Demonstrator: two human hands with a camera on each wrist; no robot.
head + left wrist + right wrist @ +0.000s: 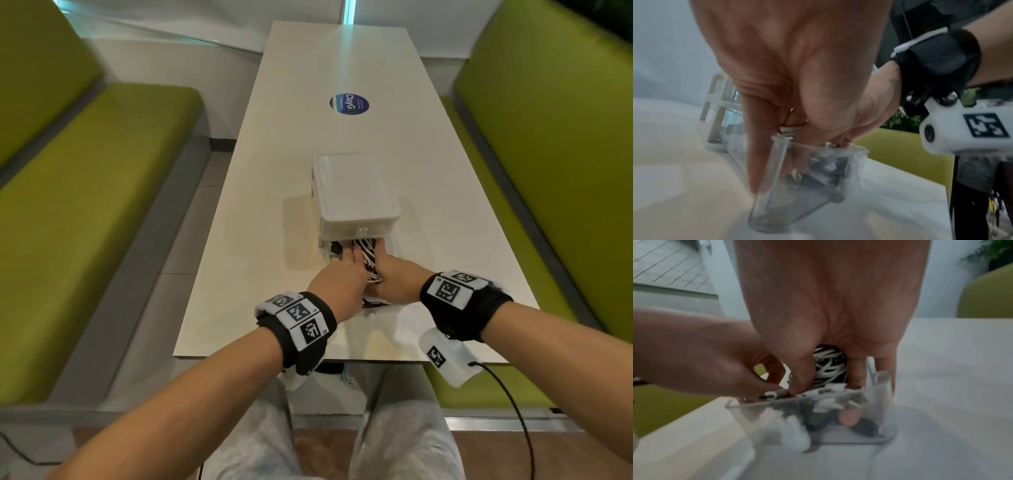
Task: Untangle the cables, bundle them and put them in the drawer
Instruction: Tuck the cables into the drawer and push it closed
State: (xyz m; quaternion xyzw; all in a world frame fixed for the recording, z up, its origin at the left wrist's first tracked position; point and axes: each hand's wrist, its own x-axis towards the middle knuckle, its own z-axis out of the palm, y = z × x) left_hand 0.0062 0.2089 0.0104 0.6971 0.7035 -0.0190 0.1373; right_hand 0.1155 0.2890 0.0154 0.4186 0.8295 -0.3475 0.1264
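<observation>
A white drawer unit [356,192] stands on the table, its clear lower drawer [323,251] pulled out toward me. A bundle of black and white cables [368,260] lies in that drawer. My right hand [383,260] grips the bundle [828,368] between thumb and fingers, with the fingertips down inside the drawer [838,434]. My left hand [347,255] reaches in from the left; its curled fingers [764,386] pinch the cable ends at the drawer's near wall. In the left wrist view one finger [760,154] runs straight down along the clear drawer [787,203]. The hands hide most of the bundle.
The long white table [342,68] carries a round blue sticker [349,103] beyond the drawer unit. Green benches flank it on the left [85,205] and on the right [565,137]. A black wire [513,404] hangs from my right wrist camera.
</observation>
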